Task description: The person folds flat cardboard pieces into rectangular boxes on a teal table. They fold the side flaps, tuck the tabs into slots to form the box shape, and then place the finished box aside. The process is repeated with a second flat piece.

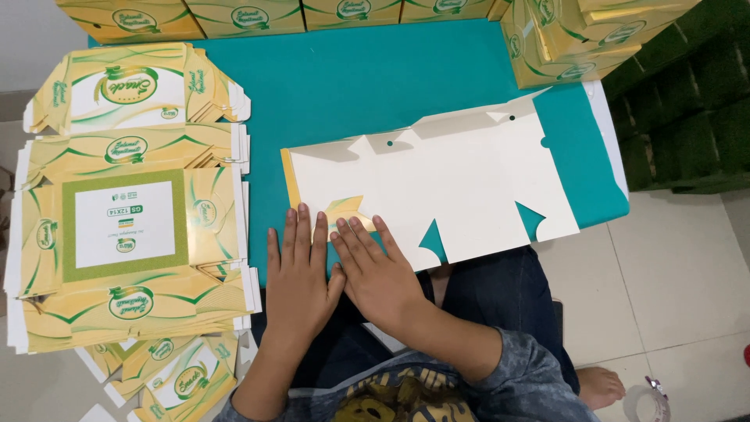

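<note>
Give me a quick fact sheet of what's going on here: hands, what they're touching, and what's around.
left hand: flat, fingers spread, pressing the near edge of the sheet
right hand: flat beside it, on the same edge
sheet: unfolded box blank, white side up, a yellow flap folded over by the fingertips
table: teal top
flat stack: printed yellow-green blanks, left of the hands
boxes: made-up yellow ones along the far edge and right corner
tape roll: on the floor, lower right
</note>
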